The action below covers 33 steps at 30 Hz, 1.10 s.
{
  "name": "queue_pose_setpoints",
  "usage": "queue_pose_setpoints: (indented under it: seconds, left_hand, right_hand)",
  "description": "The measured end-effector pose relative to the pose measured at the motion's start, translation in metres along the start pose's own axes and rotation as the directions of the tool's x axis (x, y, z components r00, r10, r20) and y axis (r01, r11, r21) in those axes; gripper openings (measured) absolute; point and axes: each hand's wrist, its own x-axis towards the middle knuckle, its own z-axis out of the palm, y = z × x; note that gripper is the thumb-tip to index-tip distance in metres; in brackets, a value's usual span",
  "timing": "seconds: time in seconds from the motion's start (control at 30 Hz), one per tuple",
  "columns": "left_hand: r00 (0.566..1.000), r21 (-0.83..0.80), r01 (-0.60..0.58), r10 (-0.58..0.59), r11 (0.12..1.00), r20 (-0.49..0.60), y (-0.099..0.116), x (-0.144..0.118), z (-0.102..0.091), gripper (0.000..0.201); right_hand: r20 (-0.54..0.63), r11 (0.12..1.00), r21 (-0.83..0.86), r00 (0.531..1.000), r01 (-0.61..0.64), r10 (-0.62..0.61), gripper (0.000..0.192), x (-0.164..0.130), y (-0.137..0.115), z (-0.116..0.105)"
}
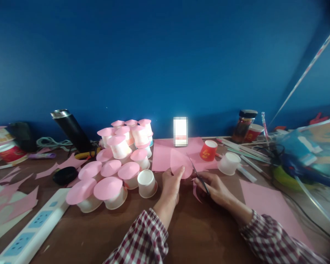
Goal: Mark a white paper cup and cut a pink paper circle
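My left hand [172, 185] grips a rounded piece of pink paper [180, 161] at its lower left edge, thumb on top. In my right hand [213, 187] is a pair of scissors [199, 178], its blades pointing up and left beside the paper's right edge. A thin curled pink offcut [197, 192] hangs below the scissors. Under the round piece lies a larger pink sheet [161, 156]. Left of my left hand stands an upside-down white paper cup [147, 185], next to several cups topped with pink paper cones [107, 187].
A red paper cup [208, 151] and a white cup [229, 163] stand beyond my right hand. Another pink sheet [272, 205] lies at right. A power strip [34, 229], pink scraps [22, 201] and a black flask [73, 130] are at left. A blue wall rises behind.
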Motion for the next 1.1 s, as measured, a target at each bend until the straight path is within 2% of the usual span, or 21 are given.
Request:
queue_pose_setpoints:
  seconds: [0.83,1.1]
  left_hand:
    - [0.997,0.024,-0.007,0.009,1.0,-0.074,-0.0006,0.0022,-0.0008,0.037]
    - [0.999,0.042,-0.003,0.004,0.999,-0.04,-0.0055,0.0026,-0.0034,0.043]
  right_hand:
    - [0.011,0.999,0.027,0.999,-0.047,0.047,0.041,0.0005,0.0014,0.0021]
    - [0.013,0.998,0.051,0.999,-0.035,0.035,0.045,-0.0004,0.0002,0.0026]
